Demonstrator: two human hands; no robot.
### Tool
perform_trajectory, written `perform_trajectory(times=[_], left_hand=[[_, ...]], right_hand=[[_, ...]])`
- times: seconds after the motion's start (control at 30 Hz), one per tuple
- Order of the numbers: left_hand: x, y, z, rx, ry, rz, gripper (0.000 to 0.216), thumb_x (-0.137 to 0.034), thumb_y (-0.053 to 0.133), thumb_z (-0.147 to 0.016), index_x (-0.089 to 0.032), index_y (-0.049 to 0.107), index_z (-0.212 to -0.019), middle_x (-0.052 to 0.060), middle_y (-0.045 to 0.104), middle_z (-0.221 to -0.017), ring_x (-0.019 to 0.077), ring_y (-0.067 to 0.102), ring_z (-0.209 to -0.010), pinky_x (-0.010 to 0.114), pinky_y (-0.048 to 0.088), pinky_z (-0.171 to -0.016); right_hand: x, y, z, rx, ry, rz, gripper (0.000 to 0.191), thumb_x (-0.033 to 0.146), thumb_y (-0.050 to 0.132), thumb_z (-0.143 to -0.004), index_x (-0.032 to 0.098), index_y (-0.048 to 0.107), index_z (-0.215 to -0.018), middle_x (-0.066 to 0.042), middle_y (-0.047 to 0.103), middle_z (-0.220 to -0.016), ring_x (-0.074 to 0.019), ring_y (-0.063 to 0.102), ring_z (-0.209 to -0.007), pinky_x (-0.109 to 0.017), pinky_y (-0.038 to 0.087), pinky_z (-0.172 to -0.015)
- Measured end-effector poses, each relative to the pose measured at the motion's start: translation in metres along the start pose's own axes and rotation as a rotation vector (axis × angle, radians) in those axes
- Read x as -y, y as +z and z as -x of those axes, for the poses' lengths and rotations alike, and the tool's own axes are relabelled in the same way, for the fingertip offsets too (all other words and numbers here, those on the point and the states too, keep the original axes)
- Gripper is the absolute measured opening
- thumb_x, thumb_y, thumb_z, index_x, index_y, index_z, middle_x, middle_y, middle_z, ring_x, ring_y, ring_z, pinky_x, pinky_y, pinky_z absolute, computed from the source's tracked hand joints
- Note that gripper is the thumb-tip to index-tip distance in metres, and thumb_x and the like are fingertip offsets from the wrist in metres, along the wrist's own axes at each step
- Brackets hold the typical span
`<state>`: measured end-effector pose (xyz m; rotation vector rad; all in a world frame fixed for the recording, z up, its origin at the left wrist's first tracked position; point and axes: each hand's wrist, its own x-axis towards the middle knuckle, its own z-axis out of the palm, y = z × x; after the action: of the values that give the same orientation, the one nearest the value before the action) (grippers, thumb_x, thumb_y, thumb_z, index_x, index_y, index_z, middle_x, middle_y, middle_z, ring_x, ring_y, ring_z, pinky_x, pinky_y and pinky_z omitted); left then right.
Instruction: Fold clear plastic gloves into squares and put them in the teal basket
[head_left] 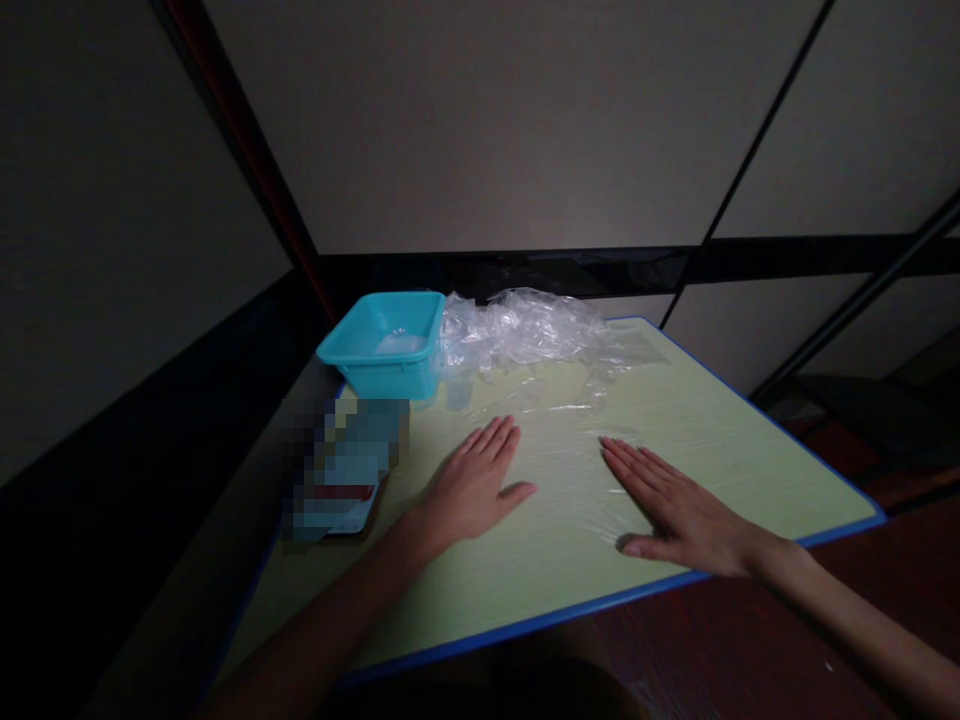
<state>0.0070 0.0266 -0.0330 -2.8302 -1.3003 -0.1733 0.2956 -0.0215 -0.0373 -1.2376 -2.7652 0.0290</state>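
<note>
My left hand [480, 482] lies flat near the middle of the table, fingers stretched forward and thumb out to the right. My right hand [675, 507] rests palm down closer to the right front edge, its fingers pointing up and left. Between and under the hands, clear plastic film [570, 470] is spread over the pale yellow table top, with small creases by the right thumb and fingertips. Farther back, the film runs toward a crumpled heap of clear plastic [532, 325]. Neither hand grips anything.
A turquoise plastic basin [386, 375] stands at the back left, with something whitish inside. Next to it is a small translucent cup [459, 392]. A pixelated item [352, 470] lies at the left edge. The table [765, 470] has a blue rim; panelled walls rise behind.
</note>
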Motion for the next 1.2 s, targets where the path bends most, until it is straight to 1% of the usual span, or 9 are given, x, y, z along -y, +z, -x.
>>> perform_trajectory(times=[0.1,0.23,0.33,0.57,0.73,0.83,0.93,1.07,1.2], left_hand=[[0.011,-0.001,0.009,-0.013,-0.038,-0.003,0.067,-0.055,0.03,-0.087,-0.008,0.024,-0.135,0.014,0.022,-0.144,0.0228,0.014,-0.134,0.037,0.018,-0.107],[0.014,-0.001,0.012,-0.014,-0.055,0.006,0.069,-0.055,0.031,-0.086,-0.006,0.025,-0.135,0.016,0.021,-0.144,0.0236,0.015,-0.134,0.036,0.018,-0.108],[0.014,-0.001,0.014,-0.027,-0.082,0.019,0.071,-0.055,0.031,-0.085,-0.003,0.024,-0.134,0.019,0.022,-0.143,0.0244,0.017,-0.133,0.036,0.02,-0.107],[0.02,-0.001,0.021,-0.034,-0.138,0.01,0.071,-0.052,0.033,-0.085,-0.004,0.02,-0.135,0.019,0.022,-0.143,0.0258,0.016,-0.133,0.039,0.021,-0.107],[0.011,-0.009,0.017,-0.087,-0.122,0.037,0.065,-0.044,0.031,-0.088,-0.007,0.013,-0.137,0.016,0.016,-0.145,0.023,0.011,-0.134,0.039,0.018,-0.108],[-0.001,-0.013,0.013,-0.065,-0.092,0.053,0.062,-0.042,0.029,-0.089,-0.004,0.015,-0.137,0.016,0.014,-0.146,0.0216,0.01,-0.134,0.036,0.018,-0.109],[-0.009,-0.011,0.011,-0.025,-0.054,0.044,0.063,-0.045,0.028,-0.09,-0.003,0.02,-0.136,0.017,0.016,-0.145,0.0222,0.011,-0.134,0.036,0.019,-0.108],[-0.005,-0.005,0.014,0.007,-0.053,-0.003,0.062,-0.048,0.025,-0.09,-0.004,0.025,-0.134,0.016,0.02,-0.144,0.0231,0.015,-0.133,0.037,0.02,-0.108],[0.002,-0.003,0.018,0.005,-0.047,-0.015,0.061,-0.048,0.025,-0.091,-0.006,0.025,-0.135,0.014,0.02,-0.145,0.0223,0.015,-0.133,0.037,0.02,-0.107]], right_hand=[[0.0,0.0,0.0,0.024,0.009,0.008,0.094,0.063,0.043,-0.078,0.014,-0.007,-0.141,-0.012,0.003,-0.147,-0.0311,0.014,-0.132,-0.047,0.023,-0.106],[0.001,-0.002,0.0,0.045,0.006,0.033,0.094,0.063,0.042,-0.078,0.014,-0.008,-0.141,-0.013,0.005,-0.146,-0.0309,0.014,-0.132,-0.048,0.024,-0.105],[0.001,-0.002,0.0,0.037,0.001,0.039,0.094,0.063,0.043,-0.078,0.013,-0.008,-0.141,-0.013,0.006,-0.146,-0.0314,0.015,-0.131,-0.048,0.025,-0.105],[0.0,0.0,0.0,-0.003,-0.016,0.025,0.094,0.062,0.044,-0.078,0.014,-0.008,-0.14,-0.013,0.007,-0.146,-0.031,0.015,-0.131,-0.048,0.026,-0.104],[0.001,-0.002,-0.001,0.018,-0.008,0.031,0.094,0.062,0.043,-0.078,0.013,-0.008,-0.14,-0.014,0.007,-0.146,-0.0309,0.014,-0.132,-0.049,0.026,-0.104],[0.001,-0.002,-0.001,0.022,-0.003,0.031,0.094,0.063,0.043,-0.078,0.013,-0.007,-0.141,-0.014,0.007,-0.146,-0.0309,0.014,-0.132,-0.048,0.025,-0.105],[0.001,-0.002,-0.001,0.02,-0.009,0.025,0.094,0.063,0.043,-0.078,0.013,-0.007,-0.141,-0.014,0.006,-0.146,-0.0309,0.014,-0.132,-0.048,0.024,-0.105],[0.002,-0.003,-0.001,0.041,-0.006,0.045,0.094,0.062,0.042,-0.079,0.013,-0.008,-0.141,-0.014,0.006,-0.146,-0.031,0.014,-0.132,-0.049,0.025,-0.104],[0.002,-0.004,-0.001,0.062,-0.008,0.053,0.094,0.062,0.042,-0.079,0.012,-0.008,-0.141,-0.015,0.006,-0.146,-0.0309,0.014,-0.132,-0.049,0.026,-0.104]])
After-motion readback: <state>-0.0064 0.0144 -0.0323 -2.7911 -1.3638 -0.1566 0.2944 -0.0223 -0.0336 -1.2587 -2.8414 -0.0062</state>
